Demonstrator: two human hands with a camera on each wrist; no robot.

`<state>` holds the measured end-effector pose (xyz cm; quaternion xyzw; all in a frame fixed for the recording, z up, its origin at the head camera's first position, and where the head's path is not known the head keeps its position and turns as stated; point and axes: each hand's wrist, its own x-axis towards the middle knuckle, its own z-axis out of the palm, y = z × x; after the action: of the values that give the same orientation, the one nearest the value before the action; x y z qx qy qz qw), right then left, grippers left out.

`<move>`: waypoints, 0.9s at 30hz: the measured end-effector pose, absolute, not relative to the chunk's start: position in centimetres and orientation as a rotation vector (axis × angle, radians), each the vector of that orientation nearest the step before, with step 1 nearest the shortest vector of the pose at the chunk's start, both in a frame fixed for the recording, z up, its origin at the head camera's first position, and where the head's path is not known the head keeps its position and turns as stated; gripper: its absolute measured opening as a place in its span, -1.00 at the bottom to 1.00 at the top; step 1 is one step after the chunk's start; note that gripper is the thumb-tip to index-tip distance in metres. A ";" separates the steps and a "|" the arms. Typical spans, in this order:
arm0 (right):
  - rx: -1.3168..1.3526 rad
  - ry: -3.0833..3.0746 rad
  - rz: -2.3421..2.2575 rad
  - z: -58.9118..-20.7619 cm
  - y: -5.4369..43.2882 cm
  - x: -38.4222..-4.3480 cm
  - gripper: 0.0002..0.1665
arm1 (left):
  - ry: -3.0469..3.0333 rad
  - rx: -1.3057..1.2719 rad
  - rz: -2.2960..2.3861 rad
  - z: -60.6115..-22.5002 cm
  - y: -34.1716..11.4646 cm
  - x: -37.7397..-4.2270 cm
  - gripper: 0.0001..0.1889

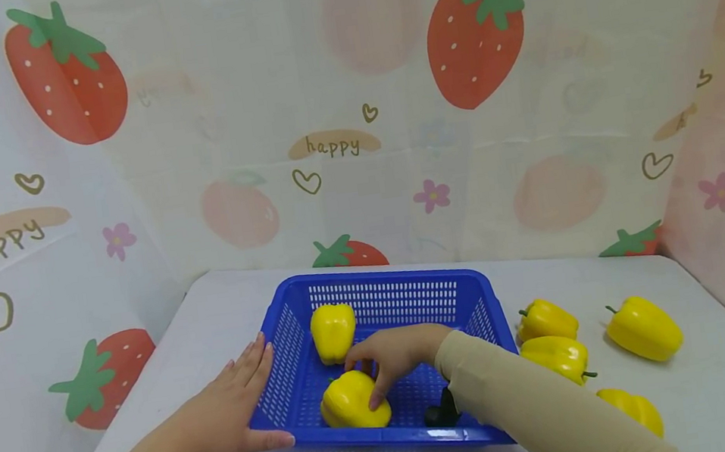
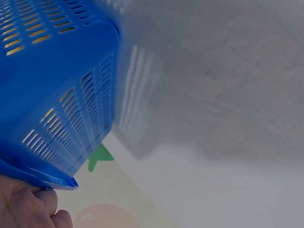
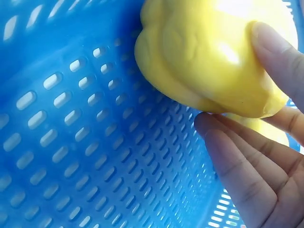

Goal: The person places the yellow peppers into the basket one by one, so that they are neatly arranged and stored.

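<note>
A blue plastic basket [image 1: 379, 276] stands on the white table with two yellow bell peppers inside. My right hand [image 1: 399, 358] reaches into it and holds the nearer yellow bell pepper [image 1: 351, 401], thumb on one side and fingers on the other. In the right wrist view this pepper [image 3: 204, 52] is between the thumb and fingers, close to the perforated blue wall. Behind it, the second yellow bell pepper [image 1: 334, 333] stands near the back left. My left hand [image 1: 223, 420] rests against the basket's front left corner, fingers extended along the left rim and thumb at the front rim.
Right of the basket lie several more yellow bell peppers: one at the back [image 1: 549, 320], one beside the basket wall [image 1: 559, 358], one farther right [image 1: 644, 329], and one partly behind the right sleeve [image 1: 634, 410]. A strawberry-print curtain [image 1: 328, 70] encloses the table.
</note>
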<state>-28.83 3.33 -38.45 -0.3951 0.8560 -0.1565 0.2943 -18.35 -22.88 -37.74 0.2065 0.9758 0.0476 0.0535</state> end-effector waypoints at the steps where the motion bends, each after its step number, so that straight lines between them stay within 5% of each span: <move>1: -1.059 2.279 -0.415 -38.5 3.3 -28.8 -0.42 | 2.966 0.627 0.143 -37.7 -22.9 -18.4 0.27; 27: -1.064 2.299 -0.458 -38.7 3.0 -28.8 -0.55 | 2.957 0.600 0.140 -37.8 -22.8 -18.5 0.27</move>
<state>-28.84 3.01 -38.66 -0.3968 0.8574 -0.1709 0.2796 -18.45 -22.81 -37.76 0.1984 0.9772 0.0464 0.0604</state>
